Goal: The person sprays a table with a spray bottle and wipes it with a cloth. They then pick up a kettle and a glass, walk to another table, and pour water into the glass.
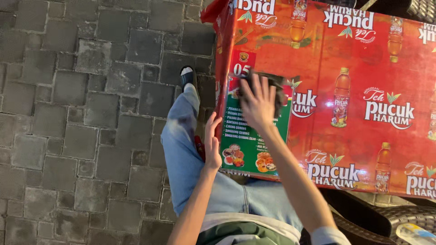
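My right hand (258,103) presses flat, fingers spread, on a dark cloth (274,88) that lies on a red printed table cover (363,68), near the table's left edge. Under the hand lies a green printed sheet (245,140) with small food pictures. My left hand (211,141) is held upright and open beside the table's edge, palm toward the table, holding nothing. My leg in light blue jeans (181,145) stretches out over the paving, with a dark sandal (186,76) on the foot.
Grey paving stones (81,118) cover the ground at the left. A dark woven chair (386,218) stands at the lower right under the table's edge. The red cover bears repeated pictures of bottles (340,97).
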`<state>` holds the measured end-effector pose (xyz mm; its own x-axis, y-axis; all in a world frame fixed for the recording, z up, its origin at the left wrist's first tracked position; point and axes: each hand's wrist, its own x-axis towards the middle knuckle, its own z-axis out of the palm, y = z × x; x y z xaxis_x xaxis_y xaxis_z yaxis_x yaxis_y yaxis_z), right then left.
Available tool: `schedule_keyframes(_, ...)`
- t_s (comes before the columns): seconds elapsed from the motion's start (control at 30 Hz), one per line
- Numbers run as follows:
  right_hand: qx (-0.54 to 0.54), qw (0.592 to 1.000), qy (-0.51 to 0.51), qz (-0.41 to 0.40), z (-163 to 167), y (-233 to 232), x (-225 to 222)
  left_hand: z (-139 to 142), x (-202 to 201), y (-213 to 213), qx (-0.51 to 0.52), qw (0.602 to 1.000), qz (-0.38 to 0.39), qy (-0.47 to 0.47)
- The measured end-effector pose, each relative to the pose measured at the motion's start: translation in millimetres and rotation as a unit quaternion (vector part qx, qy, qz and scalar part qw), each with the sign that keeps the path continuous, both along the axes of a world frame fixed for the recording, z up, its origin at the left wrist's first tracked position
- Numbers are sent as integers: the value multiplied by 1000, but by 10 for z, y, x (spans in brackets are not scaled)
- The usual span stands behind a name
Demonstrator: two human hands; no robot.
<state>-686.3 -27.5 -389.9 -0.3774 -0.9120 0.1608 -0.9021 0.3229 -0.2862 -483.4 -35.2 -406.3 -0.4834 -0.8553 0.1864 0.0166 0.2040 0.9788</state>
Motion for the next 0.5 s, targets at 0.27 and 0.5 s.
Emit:
schedule_keyframes(0.27,36,982,-75,169,327,984,758,163,-103,-69,20,1000,8,0)
schedule_keyframes(0.5,-2,999,-36,-3,18,356,-402,184,-587,-531,-65,994,-78,-29)
